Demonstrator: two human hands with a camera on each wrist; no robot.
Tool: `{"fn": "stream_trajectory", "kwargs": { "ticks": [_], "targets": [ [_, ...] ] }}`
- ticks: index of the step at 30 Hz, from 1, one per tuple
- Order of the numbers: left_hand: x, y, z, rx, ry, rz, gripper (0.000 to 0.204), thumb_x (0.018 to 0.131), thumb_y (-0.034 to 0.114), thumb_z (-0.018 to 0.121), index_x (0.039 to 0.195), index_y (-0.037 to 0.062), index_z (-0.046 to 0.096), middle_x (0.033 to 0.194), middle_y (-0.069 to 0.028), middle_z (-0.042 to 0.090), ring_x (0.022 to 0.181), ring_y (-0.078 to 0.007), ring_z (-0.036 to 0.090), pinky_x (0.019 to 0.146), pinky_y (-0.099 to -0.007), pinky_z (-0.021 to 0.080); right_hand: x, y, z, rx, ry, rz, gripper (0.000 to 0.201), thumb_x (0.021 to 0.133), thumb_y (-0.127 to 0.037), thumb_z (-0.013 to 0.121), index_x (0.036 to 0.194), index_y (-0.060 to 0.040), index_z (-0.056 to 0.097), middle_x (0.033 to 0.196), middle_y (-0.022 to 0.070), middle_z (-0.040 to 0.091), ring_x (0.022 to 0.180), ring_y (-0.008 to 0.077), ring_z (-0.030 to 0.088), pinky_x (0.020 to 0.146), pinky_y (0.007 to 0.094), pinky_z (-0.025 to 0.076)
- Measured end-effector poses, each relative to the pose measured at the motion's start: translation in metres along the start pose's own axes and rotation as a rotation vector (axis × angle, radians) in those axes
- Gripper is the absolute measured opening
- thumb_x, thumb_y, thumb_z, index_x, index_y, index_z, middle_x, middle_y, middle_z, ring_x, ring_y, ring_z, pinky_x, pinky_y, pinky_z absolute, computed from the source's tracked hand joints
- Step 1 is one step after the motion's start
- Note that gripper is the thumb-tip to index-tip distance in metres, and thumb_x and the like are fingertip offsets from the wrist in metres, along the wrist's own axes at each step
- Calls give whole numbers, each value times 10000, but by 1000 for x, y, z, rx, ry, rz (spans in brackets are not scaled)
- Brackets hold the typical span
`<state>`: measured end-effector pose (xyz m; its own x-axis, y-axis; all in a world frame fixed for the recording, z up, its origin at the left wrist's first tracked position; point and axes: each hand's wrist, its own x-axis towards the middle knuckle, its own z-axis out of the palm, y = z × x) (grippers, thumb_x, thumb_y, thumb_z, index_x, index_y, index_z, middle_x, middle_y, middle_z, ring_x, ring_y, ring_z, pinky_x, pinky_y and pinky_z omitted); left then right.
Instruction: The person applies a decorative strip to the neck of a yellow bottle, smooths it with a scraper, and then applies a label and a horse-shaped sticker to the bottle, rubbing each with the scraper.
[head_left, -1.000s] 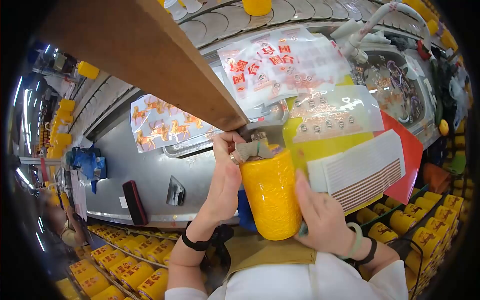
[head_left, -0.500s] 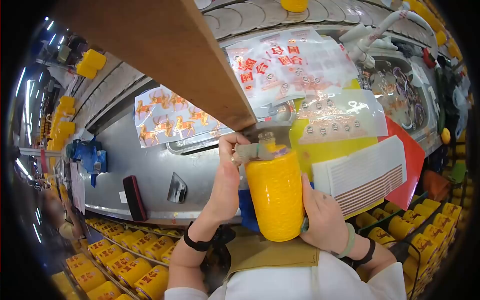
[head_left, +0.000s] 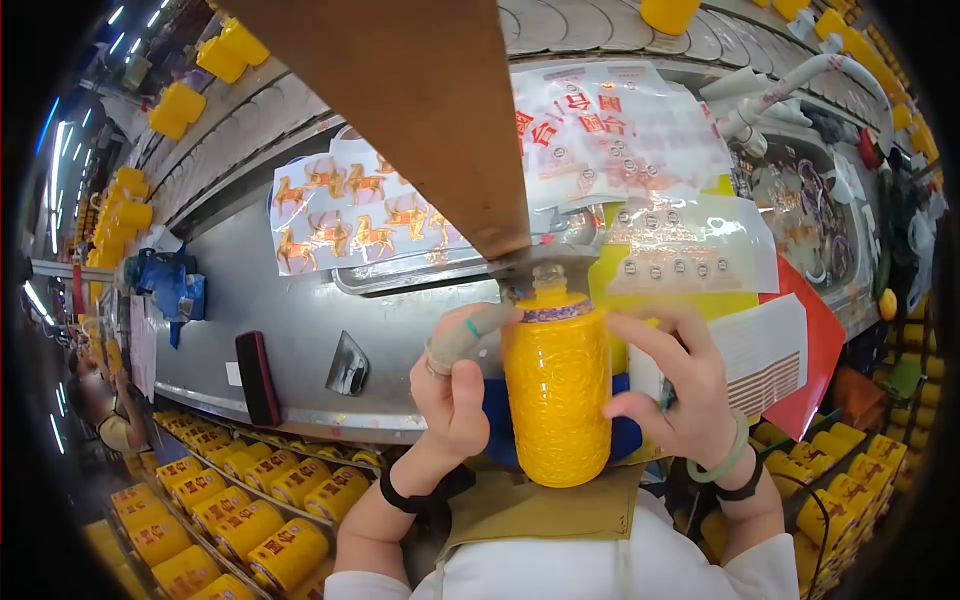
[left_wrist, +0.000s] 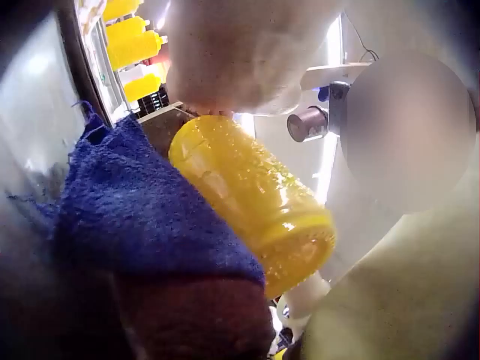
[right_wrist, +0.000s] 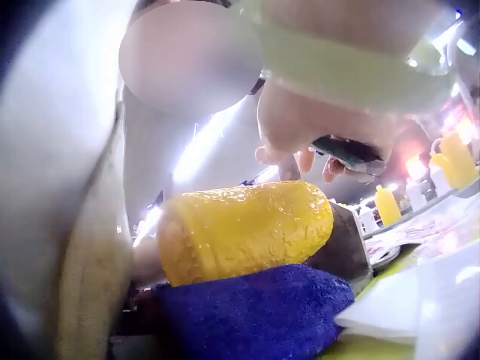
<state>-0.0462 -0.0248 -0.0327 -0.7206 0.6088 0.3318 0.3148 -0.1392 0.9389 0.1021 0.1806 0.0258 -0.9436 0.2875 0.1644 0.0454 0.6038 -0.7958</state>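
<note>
A glossy yellow embossed bottle [head_left: 558,400], with a clear neck and a purple patterned band at its shoulder, leans on a blue cloth [right_wrist: 255,315]. On its left is my left hand [head_left: 450,385], its covered index finger extended to the bottle's shoulder and the thumb raised. My right hand [head_left: 685,385] is at the right side with fingers spread and bent; the index tip is near the shoulder and the thumb tip near the body. Whether these tips touch the bottle, I cannot tell. A dark green patch [right_wrist: 349,152] shows at the right hand, unclear in kind.
A wooden beam [head_left: 440,110] hangs over the bench just beyond the bottle. Horse decal sheets [head_left: 365,215], a phone [head_left: 258,380], a striped sheet [head_left: 765,345] and a water-filled sink [head_left: 800,215] lie around. Yellow containers [head_left: 290,550] fill racks below.
My left hand has drawn back from the neck, which now shows more fully. The right hand has gone from flat along the bottle's side to spread, bent fingers. The view has shifted slightly.
</note>
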Motion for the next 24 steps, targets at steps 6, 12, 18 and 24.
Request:
{"fn": "stream_trajectory", "kwargs": {
  "ticks": [6, 12, 18, 24],
  "targets": [
    [0, -3, 3, 15, -22, 70, 461, 1105, 276, 424, 1270, -108, 621, 1246, -228, 664, 1195, -308, 609, 1072, -459, 440, 33, 5, 9, -133, -86, -176, 528, 828, -377, 826, 1295, -152, 726, 1100, 108, 575, 921, 276, 574, 778, 373, 500],
    [0, -4, 4, -8, -5, 62, 412, 1013, 231, 539, 1252, -76, 674, 1252, -203, 695, 1170, -349, 624, 1055, -457, 469, 34, 7, 10, -108, -68, -186, 503, 835, -379, 816, 1287, -172, 733, 1078, 103, 565, 940, 285, 589, 778, 381, 501],
    [1, 3, 3, 55, -34, 70, 423, 992, 236, 550, 1266, -63, 673, 1266, -208, 690, 1212, -360, 601, 1077, -459, 453, 33, 8, 11, -102, -78, -174, 502, 842, -384, 814, 1291, -173, 733, 1087, 104, 564, 933, 281, 592, 759, 379, 504],
    [12, 2, -8, 148, -74, 51, 620, 1081, 476, 395, 1214, -61, 674, 1282, -147, 599, 1239, -285, 537, 1116, -434, 374, 23, 11, 6, -77, -69, -128, 553, 825, -411, 832, 1299, -148, 725, 1139, 114, 574, 896, 262, 582, 740, 362, 499]
  ]
}}
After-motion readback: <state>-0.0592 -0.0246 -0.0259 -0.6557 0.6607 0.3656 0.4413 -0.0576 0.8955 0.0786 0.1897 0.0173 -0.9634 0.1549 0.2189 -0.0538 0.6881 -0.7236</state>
